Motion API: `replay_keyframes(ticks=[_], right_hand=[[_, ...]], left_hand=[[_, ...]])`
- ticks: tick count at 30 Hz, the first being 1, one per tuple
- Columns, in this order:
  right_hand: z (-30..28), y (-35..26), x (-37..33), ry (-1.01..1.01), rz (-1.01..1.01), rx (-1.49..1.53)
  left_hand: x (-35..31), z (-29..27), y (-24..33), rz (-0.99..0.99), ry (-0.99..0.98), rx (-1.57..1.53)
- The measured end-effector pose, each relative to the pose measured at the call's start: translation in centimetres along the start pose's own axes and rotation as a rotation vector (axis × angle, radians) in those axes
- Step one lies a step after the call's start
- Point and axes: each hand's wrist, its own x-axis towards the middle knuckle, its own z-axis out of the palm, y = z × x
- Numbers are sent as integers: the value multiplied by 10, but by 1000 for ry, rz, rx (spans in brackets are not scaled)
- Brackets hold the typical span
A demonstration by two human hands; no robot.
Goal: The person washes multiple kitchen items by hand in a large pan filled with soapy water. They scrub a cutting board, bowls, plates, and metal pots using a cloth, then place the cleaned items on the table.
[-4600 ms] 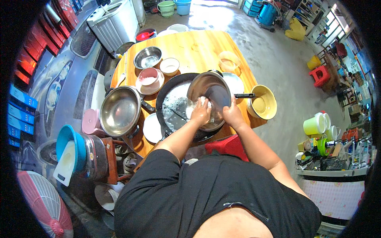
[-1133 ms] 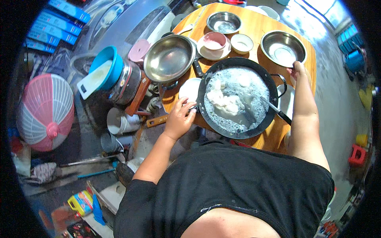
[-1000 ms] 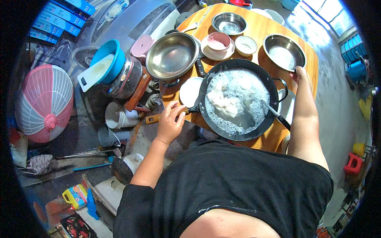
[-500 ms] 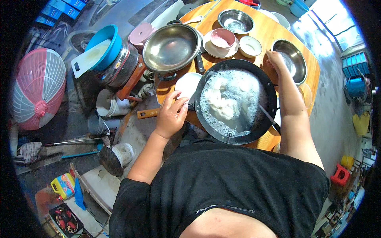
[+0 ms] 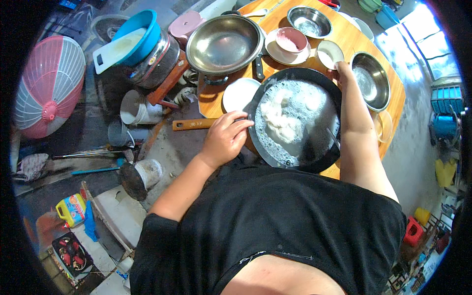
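A black pan [image 5: 322,83] with a long wooden handle [image 5: 194,124] holds foamy, cloudy water and soft white lumps [image 5: 282,125]. My left hand [image 5: 227,137] lies over the handle's inner end, fingers stretched, tips at the pan's left rim. Beyond the pan's far right side, my right hand [image 5: 340,73] grips the near edge of a small white bowl [image 5: 328,53], which tilts slightly. A metal utensil [image 5: 333,137] leans in the pan's right side, its far end hidden by my right forearm. Right of that hand sits a steel basin [image 5: 371,81].
On the wooden table [image 5: 393,98] are a large two-handled steel pan [image 5: 223,44], a knife [image 5: 258,66], a white plate [image 5: 240,93], a pink bowl [image 5: 292,40] on a plate and another steel basin [image 5: 309,22]. Buckets [image 5: 140,108] and a fan [image 5: 49,86] stand to the left.
My right hand has moved left from beside the steel basin and taken hold of the white bowl, which has tipped slightly. My left hand has come right to the pan's rim. The whole view has shifted.
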Motion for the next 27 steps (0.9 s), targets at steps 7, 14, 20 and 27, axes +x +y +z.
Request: replay_keyframes(ticks=[7, 14, 20, 27], right_hand=[[-64, -40, -142, -237, -359, -129], [-57, 73, -264, -282, -131, -731], [-51, 119, -300, -161, -149, -864], [6, 144, -330, -63, -196, -1013]], left_hand=[[33, 96, -12, 103, -536, 46], [45, 146, -31, 43, -828, 353], [66, 135, -35, -244, -797, 138], [57, 125, -39, -375, -672, -41]])
